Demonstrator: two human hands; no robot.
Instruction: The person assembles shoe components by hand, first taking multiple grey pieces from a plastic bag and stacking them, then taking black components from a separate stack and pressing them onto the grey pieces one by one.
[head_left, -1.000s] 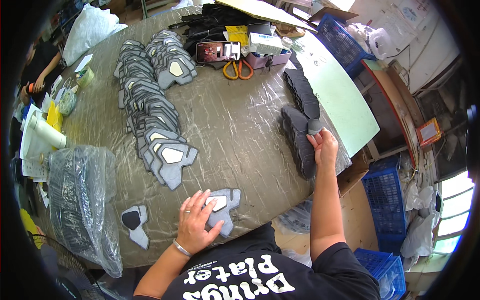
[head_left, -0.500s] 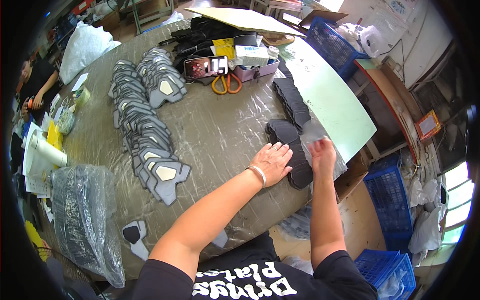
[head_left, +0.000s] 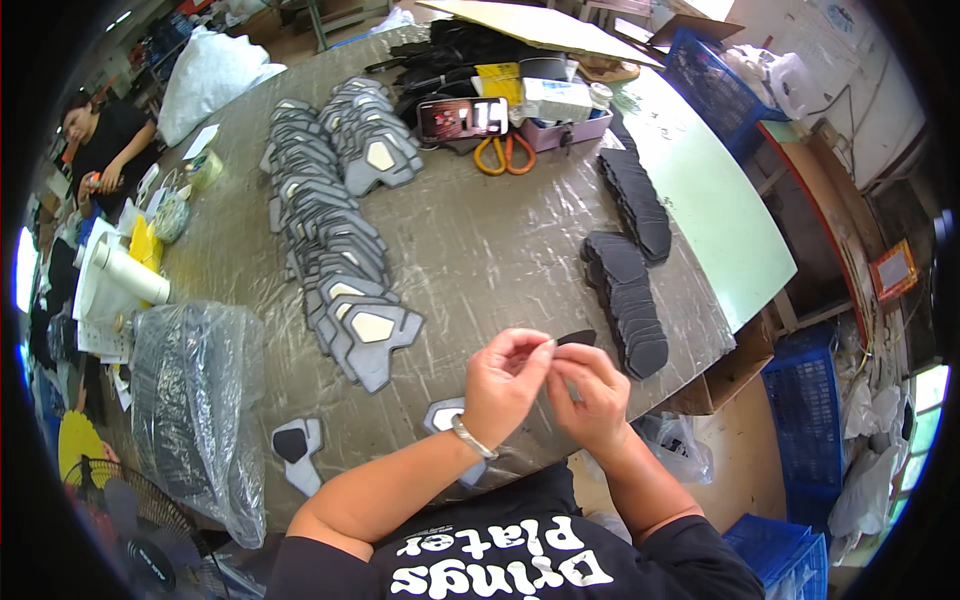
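Over the plastic-covered table (head_left: 480, 250), beside the overlapped row of dark patches (head_left: 628, 300), one small dark patch (head_left: 577, 338) is pinched between left hand (head_left: 508, 385) and right hand (head_left: 592, 395), and is best peeled slowly, edges gripped lightly.

Shingled pieces (head_left: 340, 250) lie left, stacked pads (head_left: 625, 290) right (scissors (head_left: 503, 155) behind).
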